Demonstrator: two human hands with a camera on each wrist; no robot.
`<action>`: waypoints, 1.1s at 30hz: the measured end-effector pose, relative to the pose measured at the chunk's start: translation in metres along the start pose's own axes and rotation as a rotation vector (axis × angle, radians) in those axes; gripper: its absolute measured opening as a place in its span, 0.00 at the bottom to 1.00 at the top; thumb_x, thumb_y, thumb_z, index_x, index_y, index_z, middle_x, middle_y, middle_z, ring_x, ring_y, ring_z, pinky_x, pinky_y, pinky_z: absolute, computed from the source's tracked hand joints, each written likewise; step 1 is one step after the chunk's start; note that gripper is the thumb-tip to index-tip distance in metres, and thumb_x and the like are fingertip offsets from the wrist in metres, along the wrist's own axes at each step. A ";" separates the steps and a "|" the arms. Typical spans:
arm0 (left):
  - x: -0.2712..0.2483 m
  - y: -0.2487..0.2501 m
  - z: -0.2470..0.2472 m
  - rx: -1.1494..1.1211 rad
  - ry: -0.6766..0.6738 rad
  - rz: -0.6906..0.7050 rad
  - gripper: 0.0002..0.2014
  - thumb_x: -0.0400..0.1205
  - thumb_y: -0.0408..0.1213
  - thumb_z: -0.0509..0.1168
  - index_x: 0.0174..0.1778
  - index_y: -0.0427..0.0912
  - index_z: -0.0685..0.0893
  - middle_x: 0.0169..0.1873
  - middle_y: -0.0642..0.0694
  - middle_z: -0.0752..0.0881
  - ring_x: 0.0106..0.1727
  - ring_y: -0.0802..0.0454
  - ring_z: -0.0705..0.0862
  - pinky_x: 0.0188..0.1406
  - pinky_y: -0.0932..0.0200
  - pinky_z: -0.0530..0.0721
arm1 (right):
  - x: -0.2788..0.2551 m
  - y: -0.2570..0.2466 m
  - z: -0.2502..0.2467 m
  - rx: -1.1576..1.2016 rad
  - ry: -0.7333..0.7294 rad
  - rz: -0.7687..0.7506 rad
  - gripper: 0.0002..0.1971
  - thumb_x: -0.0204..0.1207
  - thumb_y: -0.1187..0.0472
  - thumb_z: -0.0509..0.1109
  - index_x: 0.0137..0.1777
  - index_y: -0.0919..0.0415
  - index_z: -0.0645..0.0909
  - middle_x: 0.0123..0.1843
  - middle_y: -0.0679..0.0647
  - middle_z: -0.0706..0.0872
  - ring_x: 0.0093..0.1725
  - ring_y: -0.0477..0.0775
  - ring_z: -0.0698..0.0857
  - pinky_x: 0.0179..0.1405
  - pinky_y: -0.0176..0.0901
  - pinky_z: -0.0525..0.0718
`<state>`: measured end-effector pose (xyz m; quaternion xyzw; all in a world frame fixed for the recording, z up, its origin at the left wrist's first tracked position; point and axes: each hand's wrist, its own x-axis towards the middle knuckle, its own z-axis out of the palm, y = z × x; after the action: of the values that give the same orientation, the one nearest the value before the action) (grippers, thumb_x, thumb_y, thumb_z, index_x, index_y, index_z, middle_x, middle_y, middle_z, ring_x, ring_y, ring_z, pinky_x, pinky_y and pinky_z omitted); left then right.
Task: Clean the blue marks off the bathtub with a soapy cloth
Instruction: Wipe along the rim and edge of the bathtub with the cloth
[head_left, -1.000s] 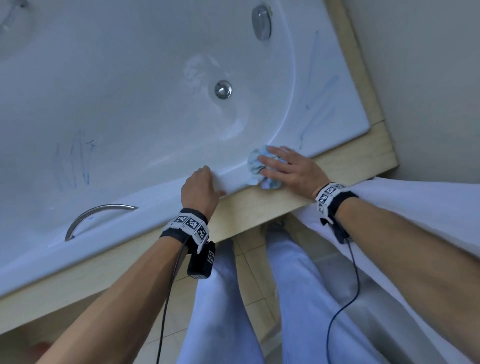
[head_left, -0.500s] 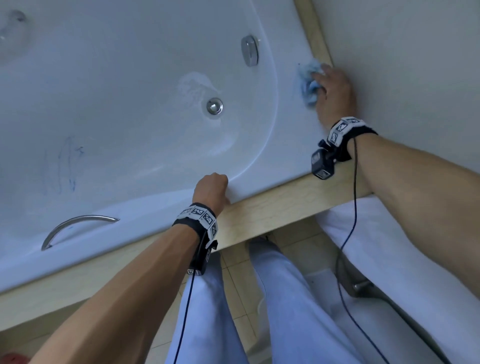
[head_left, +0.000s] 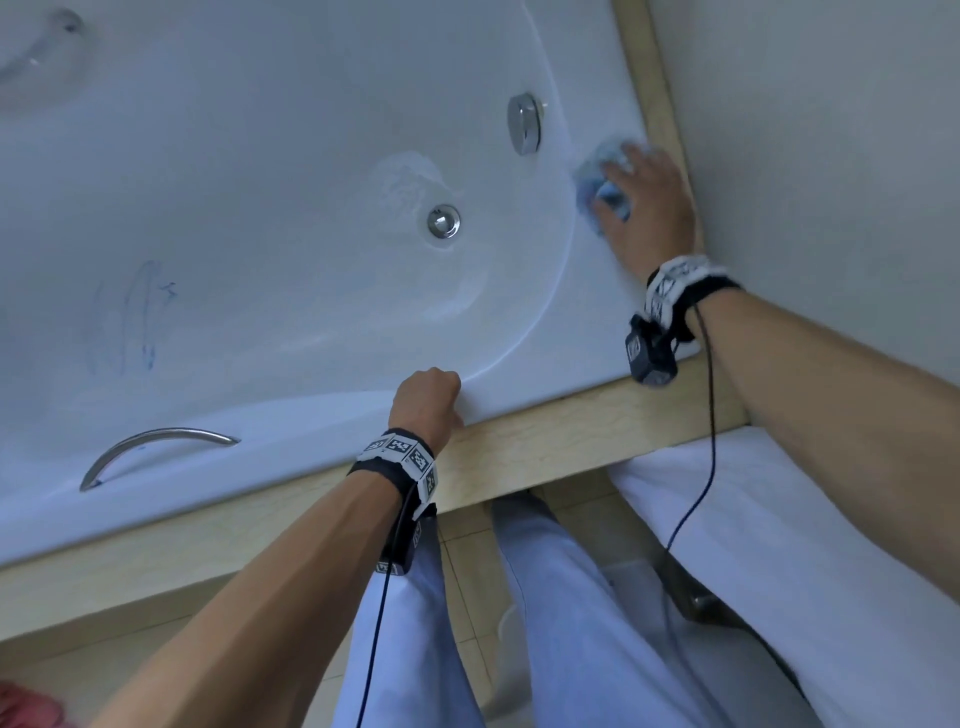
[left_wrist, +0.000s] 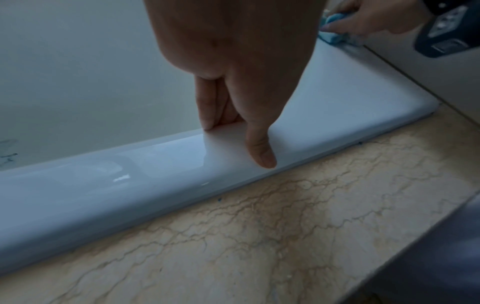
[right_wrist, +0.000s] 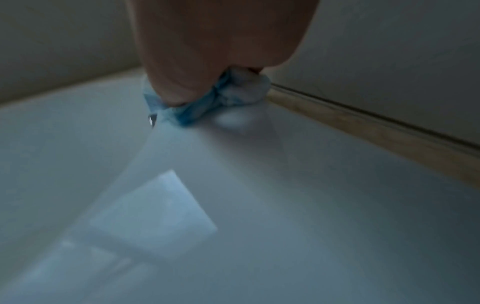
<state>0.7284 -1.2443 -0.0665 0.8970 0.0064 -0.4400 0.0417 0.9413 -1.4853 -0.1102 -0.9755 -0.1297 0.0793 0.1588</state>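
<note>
**Right hand presses cloth on the tub's end rim**

At the upper right of the head view, the right hand (head_left: 649, 208) lies with fingers spread over a bunched blue cloth (head_left: 597, 182), pressing it onto the flat end rim of the white bathtub (head_left: 260, 156), just beside the beige stone ledge (head_left: 545, 447) along the wall. White suds cling to the cloth in the right wrist view. Lower centre, the left hand (head_left: 426, 400) rests on the near rim, fingers curled over its inner edge and thumb straight on top. Blue marks (head_left: 140, 317) show on the tub's inner wall at centre left, above a chrome grab handle (head_left: 156, 447). A round drain (head_left: 443, 221) and an overflow knob (head_left: 524, 124) sit near the cloth's end.
</note>
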 end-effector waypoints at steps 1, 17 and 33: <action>-0.001 0.000 -0.001 -0.001 -0.002 -0.002 0.13 0.76 0.37 0.77 0.35 0.40 0.78 0.36 0.40 0.86 0.41 0.39 0.86 0.35 0.53 0.82 | -0.020 0.000 0.004 -0.009 -0.020 -0.029 0.23 0.82 0.49 0.65 0.77 0.49 0.77 0.84 0.51 0.71 0.83 0.60 0.67 0.83 0.51 0.67; 0.004 0.001 0.007 -0.042 0.017 -0.051 0.11 0.75 0.40 0.78 0.42 0.36 0.86 0.37 0.38 0.86 0.41 0.38 0.86 0.38 0.52 0.85 | 0.008 0.025 0.001 -0.009 0.124 0.106 0.20 0.84 0.54 0.61 0.74 0.54 0.80 0.79 0.55 0.77 0.72 0.63 0.79 0.73 0.50 0.76; 0.001 0.001 0.004 -0.039 0.036 -0.035 0.08 0.75 0.35 0.77 0.42 0.38 0.85 0.40 0.39 0.87 0.44 0.38 0.86 0.37 0.53 0.81 | -0.172 -0.057 0.037 0.208 -0.022 0.108 0.18 0.82 0.61 0.60 0.67 0.55 0.85 0.78 0.50 0.78 0.79 0.60 0.70 0.77 0.53 0.74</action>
<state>0.7255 -1.2455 -0.0698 0.9037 0.0313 -0.4240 0.0516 0.7573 -1.4698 -0.1062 -0.9585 -0.0700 0.1112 0.2530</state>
